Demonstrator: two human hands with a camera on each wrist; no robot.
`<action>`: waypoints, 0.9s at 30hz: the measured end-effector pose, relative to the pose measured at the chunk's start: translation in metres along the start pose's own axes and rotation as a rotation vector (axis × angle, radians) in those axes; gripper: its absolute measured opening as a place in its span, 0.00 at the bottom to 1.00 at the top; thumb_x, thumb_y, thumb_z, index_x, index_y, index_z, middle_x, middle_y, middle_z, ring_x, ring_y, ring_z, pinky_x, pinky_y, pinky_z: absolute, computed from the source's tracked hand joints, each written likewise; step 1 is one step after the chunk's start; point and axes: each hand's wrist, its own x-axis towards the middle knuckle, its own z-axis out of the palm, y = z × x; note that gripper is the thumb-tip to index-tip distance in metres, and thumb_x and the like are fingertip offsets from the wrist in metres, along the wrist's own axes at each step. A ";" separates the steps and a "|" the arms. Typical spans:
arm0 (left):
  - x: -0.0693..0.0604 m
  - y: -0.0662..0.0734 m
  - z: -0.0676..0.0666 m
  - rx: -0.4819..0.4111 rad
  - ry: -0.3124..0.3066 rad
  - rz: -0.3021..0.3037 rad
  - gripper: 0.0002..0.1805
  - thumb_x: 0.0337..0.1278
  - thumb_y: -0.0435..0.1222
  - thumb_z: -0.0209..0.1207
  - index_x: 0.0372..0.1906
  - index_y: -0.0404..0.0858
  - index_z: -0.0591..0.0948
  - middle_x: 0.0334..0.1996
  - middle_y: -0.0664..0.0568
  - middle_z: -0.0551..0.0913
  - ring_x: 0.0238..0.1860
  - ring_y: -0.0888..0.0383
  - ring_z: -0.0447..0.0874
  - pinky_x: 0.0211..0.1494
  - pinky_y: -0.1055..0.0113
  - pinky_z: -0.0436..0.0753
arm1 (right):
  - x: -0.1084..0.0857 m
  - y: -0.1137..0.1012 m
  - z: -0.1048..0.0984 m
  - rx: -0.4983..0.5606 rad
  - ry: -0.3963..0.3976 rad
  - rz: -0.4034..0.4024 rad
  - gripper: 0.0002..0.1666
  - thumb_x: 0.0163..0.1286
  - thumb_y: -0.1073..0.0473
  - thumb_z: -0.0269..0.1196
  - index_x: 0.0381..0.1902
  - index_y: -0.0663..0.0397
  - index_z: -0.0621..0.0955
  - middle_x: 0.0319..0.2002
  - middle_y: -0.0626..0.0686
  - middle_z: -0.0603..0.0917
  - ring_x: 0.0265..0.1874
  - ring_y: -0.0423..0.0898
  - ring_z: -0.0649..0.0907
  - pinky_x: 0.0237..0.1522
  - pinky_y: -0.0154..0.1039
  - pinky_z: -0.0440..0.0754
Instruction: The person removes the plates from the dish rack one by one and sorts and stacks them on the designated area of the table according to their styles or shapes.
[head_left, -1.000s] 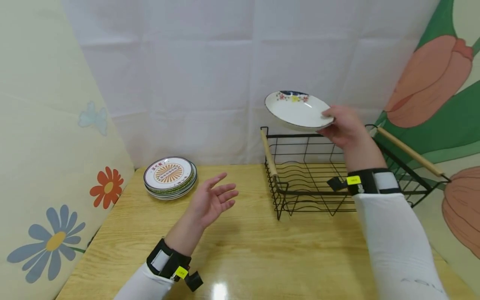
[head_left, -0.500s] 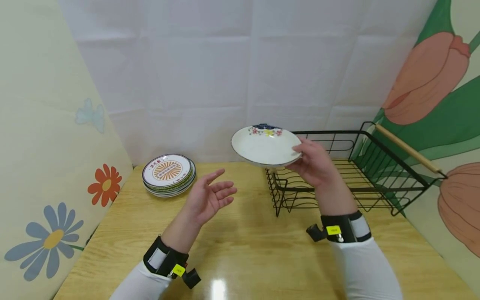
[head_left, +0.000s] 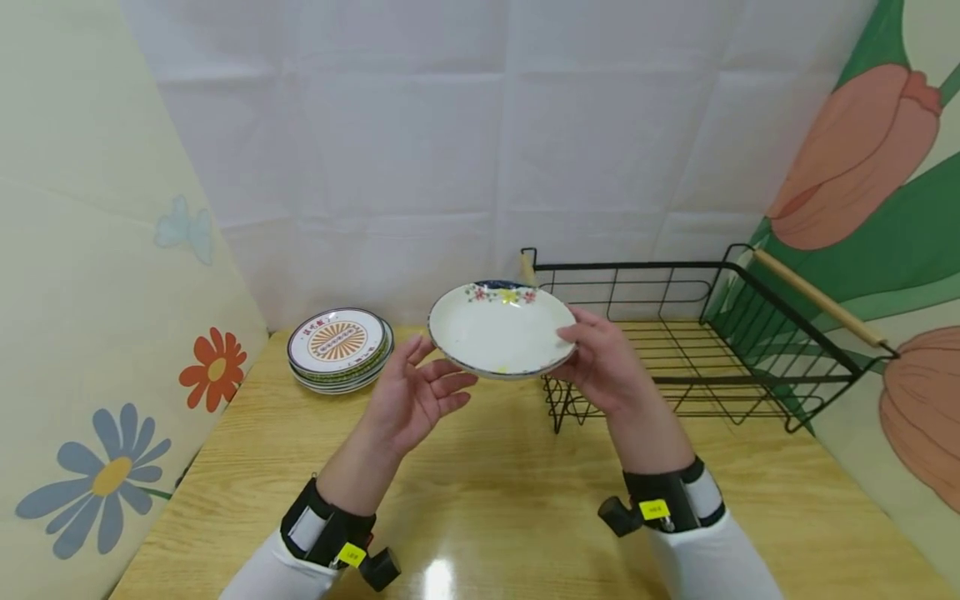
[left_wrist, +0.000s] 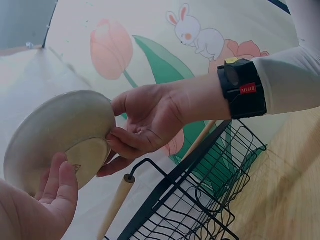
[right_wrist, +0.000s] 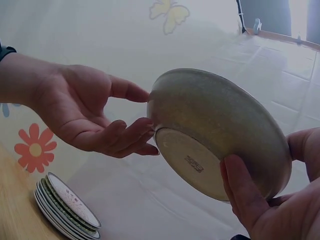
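My right hand (head_left: pixel 600 362) grips the right rim of a white dish (head_left: pixel 502 331), thumb on the inner face and fingers below. Pink and yellow flowers and a dark blue patch decorate its far rim. The dish is held above the table, tilted toward me. My left hand (head_left: pixel 408 400) is at its left edge, palm up, fingers loosely extended; I cannot tell how firmly they touch it. In the right wrist view, the dish's underside (right_wrist: pixel 210 115) shows a foot ring and a small stamp. The left hand's fingers (left_wrist: pixel 67 182) overlap that underside in the left wrist view.
A stack of plates (head_left: pixel 337 346) stands at the table's back left, the top one with an orange sunburst. At the right is a black wire rack (head_left: pixel 720 381) with wooden handles (head_left: pixel 817 296). White cloth (head_left: pixel 390 167) hangs behind the wooden table (head_left: pixel 510 500).
From above the rack, the right hand has brought the dish left, down and closer to me. It now meets the left hand's fingertips in view. The left hand has barely moved.
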 end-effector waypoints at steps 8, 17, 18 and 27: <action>-0.003 0.001 0.001 0.021 0.036 0.000 0.17 0.80 0.51 0.45 0.58 0.47 0.75 0.35 0.55 0.91 0.40 0.60 0.92 0.44 0.67 0.90 | 0.001 0.008 0.002 -0.034 -0.035 0.015 0.36 0.78 0.68 0.48 0.81 0.64 0.54 0.52 0.52 0.89 0.35 0.43 0.91 0.39 0.38 0.91; -0.002 0.002 0.000 0.093 0.074 -0.033 0.23 0.78 0.51 0.47 0.69 0.48 0.65 0.35 0.56 0.89 0.36 0.60 0.92 0.42 0.66 0.91 | -0.003 0.012 0.003 -0.083 -0.020 0.005 0.38 0.78 0.66 0.52 0.81 0.61 0.55 0.52 0.51 0.89 0.34 0.42 0.91 0.39 0.36 0.90; -0.003 0.003 0.001 0.096 0.072 -0.039 0.23 0.78 0.51 0.47 0.69 0.47 0.65 0.35 0.56 0.89 0.36 0.60 0.92 0.42 0.66 0.91 | -0.003 0.012 0.003 -0.083 -0.022 0.003 0.38 0.78 0.66 0.52 0.81 0.61 0.55 0.52 0.51 0.89 0.34 0.42 0.91 0.39 0.36 0.90; -0.008 0.007 0.004 0.076 0.057 -0.079 0.24 0.77 0.46 0.43 0.72 0.46 0.61 0.37 0.54 0.89 0.36 0.58 0.93 0.42 0.65 0.91 | -0.004 0.013 0.004 -0.055 -0.067 -0.002 0.37 0.79 0.66 0.50 0.81 0.63 0.54 0.49 0.52 0.90 0.33 0.42 0.91 0.37 0.36 0.90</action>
